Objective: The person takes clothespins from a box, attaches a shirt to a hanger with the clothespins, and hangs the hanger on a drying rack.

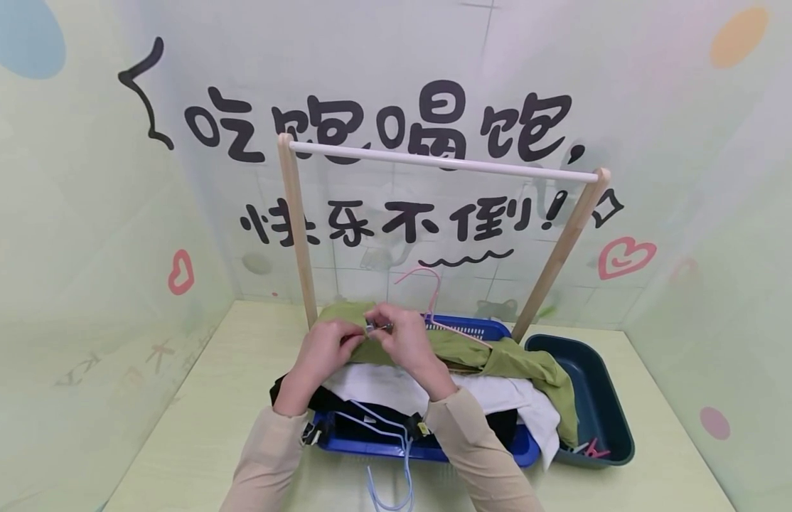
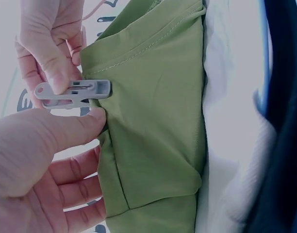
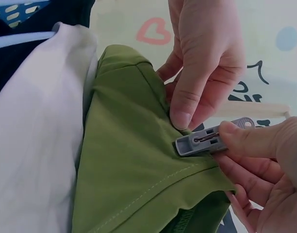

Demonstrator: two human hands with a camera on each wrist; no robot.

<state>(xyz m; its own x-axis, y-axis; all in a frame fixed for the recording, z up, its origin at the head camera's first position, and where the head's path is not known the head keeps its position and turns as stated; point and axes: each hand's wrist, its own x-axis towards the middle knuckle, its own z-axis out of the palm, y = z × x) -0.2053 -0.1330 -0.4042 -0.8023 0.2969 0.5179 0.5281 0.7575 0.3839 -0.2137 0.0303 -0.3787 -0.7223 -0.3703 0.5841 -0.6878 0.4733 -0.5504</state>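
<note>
A green garment (image 2: 153, 126) hangs over a pink hanger (image 1: 436, 291), on top of the clothes pile. My left hand (image 1: 327, 350) pinches the garment's edge between thumb and fingers, as the left wrist view shows. Close beside it, my right hand (image 1: 405, 343) pinches the handle end of a grey clothespin (image 3: 199, 141). The clothespin's front end lies over the green fabric near the stitched neckline, and the fabric's edge is between its arms. Some of the right fingers are hidden behind the clothespin and cloth.
Beneath the green garment lie a white garment (image 1: 370, 384) and black clothing (image 1: 505, 427) in a blue basket (image 1: 345, 446). A light blue hanger (image 1: 405, 462) juts toward me. A wooden rack with a white rod (image 1: 441, 162) stands behind. At right, a dark green bin (image 1: 601, 398) holds clothespins (image 1: 594, 449).
</note>
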